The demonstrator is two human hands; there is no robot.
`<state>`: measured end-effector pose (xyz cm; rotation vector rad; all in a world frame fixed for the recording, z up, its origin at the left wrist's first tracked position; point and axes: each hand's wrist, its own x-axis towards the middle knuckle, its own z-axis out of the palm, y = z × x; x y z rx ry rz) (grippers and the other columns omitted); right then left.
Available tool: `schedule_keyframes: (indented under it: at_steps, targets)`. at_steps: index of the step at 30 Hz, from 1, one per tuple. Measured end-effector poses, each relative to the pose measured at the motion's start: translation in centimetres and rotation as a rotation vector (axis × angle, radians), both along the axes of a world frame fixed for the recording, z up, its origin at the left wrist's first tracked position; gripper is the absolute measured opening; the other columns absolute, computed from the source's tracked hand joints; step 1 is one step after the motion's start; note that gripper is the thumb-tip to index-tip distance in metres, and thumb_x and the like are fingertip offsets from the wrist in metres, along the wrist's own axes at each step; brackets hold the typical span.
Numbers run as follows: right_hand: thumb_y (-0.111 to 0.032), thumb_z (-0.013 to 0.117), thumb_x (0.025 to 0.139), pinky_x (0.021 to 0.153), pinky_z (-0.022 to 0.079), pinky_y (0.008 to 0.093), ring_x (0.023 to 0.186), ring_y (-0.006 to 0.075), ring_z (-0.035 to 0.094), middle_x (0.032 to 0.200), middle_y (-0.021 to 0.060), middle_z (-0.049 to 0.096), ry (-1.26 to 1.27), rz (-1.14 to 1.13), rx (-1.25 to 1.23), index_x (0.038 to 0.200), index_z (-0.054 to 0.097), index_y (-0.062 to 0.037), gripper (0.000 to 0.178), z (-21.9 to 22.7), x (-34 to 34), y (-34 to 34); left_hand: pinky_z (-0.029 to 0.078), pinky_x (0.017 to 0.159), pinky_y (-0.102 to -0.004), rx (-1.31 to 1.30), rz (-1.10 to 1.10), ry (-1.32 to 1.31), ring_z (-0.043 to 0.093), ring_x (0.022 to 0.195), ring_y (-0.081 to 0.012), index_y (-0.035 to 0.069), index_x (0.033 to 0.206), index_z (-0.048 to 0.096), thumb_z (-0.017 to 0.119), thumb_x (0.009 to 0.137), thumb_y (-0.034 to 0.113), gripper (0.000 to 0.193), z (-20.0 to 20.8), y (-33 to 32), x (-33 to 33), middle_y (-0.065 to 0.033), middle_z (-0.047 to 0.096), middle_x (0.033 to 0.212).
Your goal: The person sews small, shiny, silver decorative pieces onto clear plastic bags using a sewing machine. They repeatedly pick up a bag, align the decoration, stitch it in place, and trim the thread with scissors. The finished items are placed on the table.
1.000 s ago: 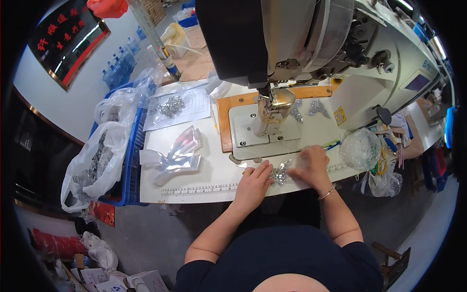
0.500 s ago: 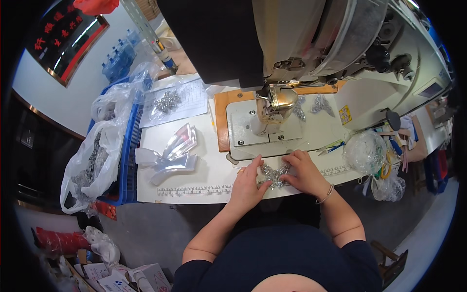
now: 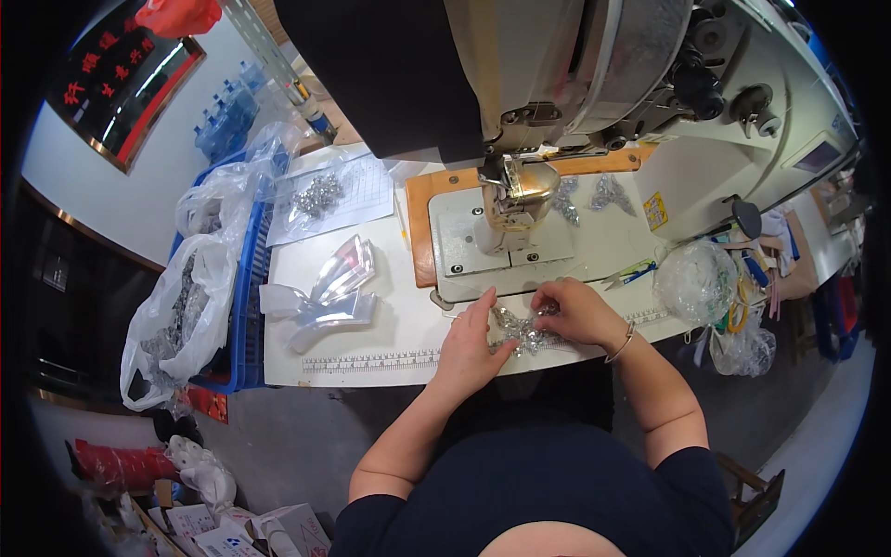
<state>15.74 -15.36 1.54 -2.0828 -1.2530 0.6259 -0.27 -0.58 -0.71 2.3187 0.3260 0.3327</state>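
Observation:
A silver, glittery piece shaped like a bow or butterfly (image 3: 518, 325) lies at the front edge of the white sewing table, between my hands. My left hand (image 3: 470, 349) rests at its left side, fingers stretched out and thumb tip against its lower edge. Curled fingers of my right hand (image 3: 577, 317) pinch the piece's right side; the fingertips are partly hidden. Just beyond stands the sewing machine's metal head (image 3: 522, 197) over its grey plate (image 3: 464, 243). Two similar glittery pieces (image 3: 610, 195) lie behind the machine head.
Clear plastic strips (image 3: 332, 302) lie left of my hands, above a ruler strip (image 3: 371, 362). A bag of silver beads (image 3: 317, 195) sits on paper. A blue crate (image 3: 249, 320) with plastic bags (image 3: 176, 316) stands left. Small snips (image 3: 633, 272) and a clear plastic bundle (image 3: 696, 283) lie right.
My right hand has curled its fingers more and shifted slightly up and left on the glittery piece, which has turned a little. My left hand's fingers have straightened. The view has shifted slightly.

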Motion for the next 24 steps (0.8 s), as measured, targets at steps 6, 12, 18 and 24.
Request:
schedule_keyframes:
  at_steps: [6, 12, 18, 24]
  targets:
    - [-0.019, 0.078, 0.066, 0.072, 0.049, 0.0370, 0.081, 0.0284, 0.062, 0.082, 0.0116, 0.064, -0.030, -0.133, -0.022, 0.094, 0.057, -0.0047, 0.038, -0.4, -0.7, 0.1, 0.048, 0.076, -0.0335, -0.004, -0.032, 0.057, 0.056, 0.084, -0.0228, 0.006, 0.136, 0.036, 0.077, 0.069, 0.017, 0.079, 0.5, 0.3, 0.3, -0.0083, 0.056, 0.117]
    - [-0.020, 0.080, 0.065, 0.073, 0.049, 0.0355, 0.081, 0.0272, 0.063, 0.083, 0.0113, 0.065, 0.007, -0.148, -0.054, 0.094, 0.058, -0.0045, 0.040, -0.2, -0.4, 0.3, 0.050, 0.072, -0.0323, -0.007, -0.021, 0.063, 0.058, 0.081, -0.0221, 0.008, 0.126, 0.048, 0.077, 0.068, 0.017, 0.066, 0.9, 0.4, 0.5, -0.0073, 0.057, 0.113]
    - [-0.019, 0.081, 0.063, 0.070, 0.049, 0.0335, 0.077, 0.0258, 0.064, 0.080, 0.0107, 0.065, 0.009, -0.135, -0.042, 0.092, 0.059, -0.0041, 0.039, -0.4, 0.0, 0.3, 0.050, 0.077, -0.0357, -0.053, -0.049, -0.003, 0.058, 0.093, -0.0269, 0.006, 0.109, 0.059, 0.075, 0.069, 0.018, 0.045, 1.0, 0.5, 0.5, -0.0096, 0.056, 0.112]
    - [-0.020, 0.080, 0.064, 0.070, 0.050, 0.0334, 0.077, 0.0256, 0.064, 0.080, 0.0113, 0.065, 0.044, -0.122, -0.081, 0.091, 0.060, -0.0031, 0.038, 0.1, 0.3, 0.6, 0.048, 0.082, -0.0372, -0.001, -0.069, -0.022, 0.056, 0.098, -0.0294, 0.007, 0.107, 0.059, 0.074, 0.070, 0.018, 0.042, 0.4, 0.7, 0.4, -0.0096, 0.056, 0.111]
